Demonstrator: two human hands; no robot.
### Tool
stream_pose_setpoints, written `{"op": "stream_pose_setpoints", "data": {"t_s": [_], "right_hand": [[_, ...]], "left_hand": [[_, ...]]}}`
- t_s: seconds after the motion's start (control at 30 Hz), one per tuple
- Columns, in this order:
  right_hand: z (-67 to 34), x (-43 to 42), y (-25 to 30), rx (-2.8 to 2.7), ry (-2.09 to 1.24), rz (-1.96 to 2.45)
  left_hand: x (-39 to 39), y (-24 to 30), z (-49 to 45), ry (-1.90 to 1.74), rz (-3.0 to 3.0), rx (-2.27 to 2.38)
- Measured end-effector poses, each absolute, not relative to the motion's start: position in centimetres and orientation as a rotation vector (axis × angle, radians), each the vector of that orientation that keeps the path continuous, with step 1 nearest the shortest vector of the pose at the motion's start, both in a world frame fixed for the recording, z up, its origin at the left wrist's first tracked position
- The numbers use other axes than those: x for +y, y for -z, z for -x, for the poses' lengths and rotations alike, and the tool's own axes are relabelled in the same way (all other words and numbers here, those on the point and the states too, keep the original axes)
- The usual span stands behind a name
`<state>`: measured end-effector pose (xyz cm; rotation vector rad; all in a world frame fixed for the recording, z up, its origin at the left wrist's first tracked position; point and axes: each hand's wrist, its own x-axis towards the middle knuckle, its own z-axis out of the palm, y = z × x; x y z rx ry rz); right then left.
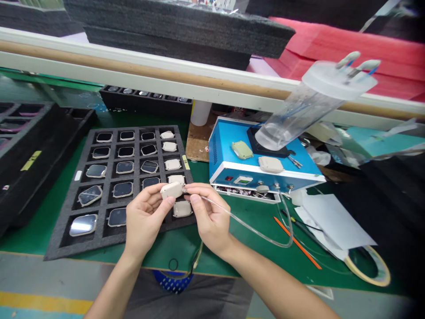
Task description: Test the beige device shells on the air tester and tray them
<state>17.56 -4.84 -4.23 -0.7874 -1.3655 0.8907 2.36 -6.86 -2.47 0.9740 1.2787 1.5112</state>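
The left hand (145, 215) pinches a beige watch case (171, 190) and the right hand (213, 217) a clear tube (244, 222) at its edge, seemingly joining them, which next needs steady alignment.

You have bare green bench (282, 262) just below the looping clear tube (265, 240); beyond, the blue box (229, 155) blocks your way.

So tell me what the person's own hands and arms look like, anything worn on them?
The left hand and right hand are both bare, without gloves. No sleeve shows on the left forearm or right forearm. I see no watch, bracelet or ring, though some fingers are partly hidden.
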Motion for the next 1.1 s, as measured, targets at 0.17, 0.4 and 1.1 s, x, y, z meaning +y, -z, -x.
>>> {"op": "stream_pose_setpoints", "data": {"t_s": [0.17, 0.4, 1.1], "right_hand": [[-17.63, -4.84, 4.14, -1.37, -0.889, 0.788], [-17.57, -4.83, 4.12, -1.366, -0.895, 0.774], [-17.8, -5.1, 4.42, -1.381, -0.892, 0.743]], "left_hand": [[-6.84, 2.62, -2.29, -1.524, -0.973, 1.264], [-6.74, 2.62, -2.3, -1.536, -0.953, 1.226], [-6.82, 2.19, -2.36, -1.534, -0.997, 1.281]]}}
